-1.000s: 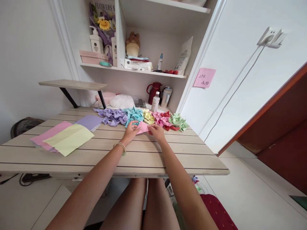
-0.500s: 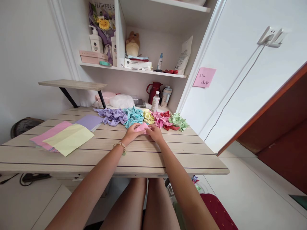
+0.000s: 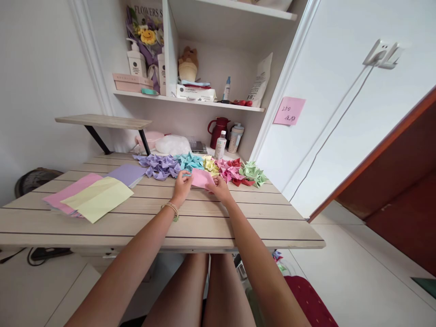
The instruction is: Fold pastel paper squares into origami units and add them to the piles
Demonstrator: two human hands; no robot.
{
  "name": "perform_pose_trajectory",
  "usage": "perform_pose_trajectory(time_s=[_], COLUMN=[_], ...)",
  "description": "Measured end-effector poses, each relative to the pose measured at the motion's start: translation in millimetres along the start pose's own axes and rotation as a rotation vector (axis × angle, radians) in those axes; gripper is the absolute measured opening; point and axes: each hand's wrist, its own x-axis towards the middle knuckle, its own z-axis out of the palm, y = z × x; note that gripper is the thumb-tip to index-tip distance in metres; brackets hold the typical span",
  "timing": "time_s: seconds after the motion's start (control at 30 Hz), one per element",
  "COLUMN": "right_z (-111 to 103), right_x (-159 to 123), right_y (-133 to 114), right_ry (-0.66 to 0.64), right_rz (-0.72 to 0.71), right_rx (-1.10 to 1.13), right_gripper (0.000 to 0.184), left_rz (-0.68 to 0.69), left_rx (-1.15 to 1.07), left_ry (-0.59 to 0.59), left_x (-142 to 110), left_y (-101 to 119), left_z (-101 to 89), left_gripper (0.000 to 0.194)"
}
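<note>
A pink sheet of origami paper (image 3: 201, 178), opened out flat with creases too faint to read, is held just above the tabletop. My right hand (image 3: 222, 189) pinches its lower right corner between thumb and fingers. At the sheet's left edge, my left hand (image 3: 183, 186) has its fingers curled, the tips meeting the upper left corner. Right behind the sheet lie folded paper pieces in heaps: purple (image 3: 161, 166), blue (image 3: 190, 161), yellow (image 3: 211, 165), pink (image 3: 230, 169) and green (image 3: 253, 173), with some red ones among them.
Loose pink paper (image 3: 73, 193), a yellow sheet (image 3: 98, 198) and purple paper (image 3: 126, 174) lie on the left of the wooden table (image 3: 190, 227). A small raised shelf (image 3: 102, 120) stands behind them. At the back are a bottle (image 3: 220, 146), a red jug (image 3: 218, 131) and a tumbler (image 3: 235, 137).
The pink paper, smaller and folded between both hands before, now shows as a wider sheet. My left hand has moved left; my right hand stays nearly in place.
</note>
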Motion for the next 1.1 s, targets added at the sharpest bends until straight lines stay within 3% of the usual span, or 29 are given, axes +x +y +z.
perform_pose_trajectory(time_s=[0.2, 0.4, 0.57, 0.67, 0.8, 1.0, 1.1], right_z=[1.6, -1.2, -4.4, -8.5, -13.6, -13.0, -13.0], right_x=[-1.8, -3.3, -1.5, 2.0, 6.3, 5.8, 5.0], right_y=[-6.4, -10.3, -6.6, -2.9, 0.7, -2.0, 0.0], right_ry=[-0.035, -0.035, -0.037, -0.040, -0.021, 0.015, 0.064], right_rz=[0.026, 0.031, -0.090, -0.158, -0.197, -0.329, -0.273], right_rx=[0.123, 0.095, 0.115, 0.132, 0.043, -0.202, -0.162], right_gripper=[0.037, 0.046, 0.064, 0.060, 0.043, 0.038, 0.044], left_rz=[-0.033, 0.017, 0.012, 0.013, 0.059, 0.099, 0.084], left_rx=[-0.023, -0.042, -0.022, -0.020, 0.037, 0.109, 0.124], left_ry=[-0.124, -0.147, -0.175, -0.198, -0.183, -0.211, -0.144], left_x=[-2.9, -0.8, -0.1, -0.9, 0.2, 1.5, 1.5], left_y=[0.0, -4.7, -5.9, -5.7, -5.4, -3.2, -3.4], left_z=[3.3, 3.6, 1.5, 0.6, -0.4, 0.4, 0.5], left_gripper=[0.034, 0.046, 0.050, 0.054, 0.046, 0.027, 0.027])
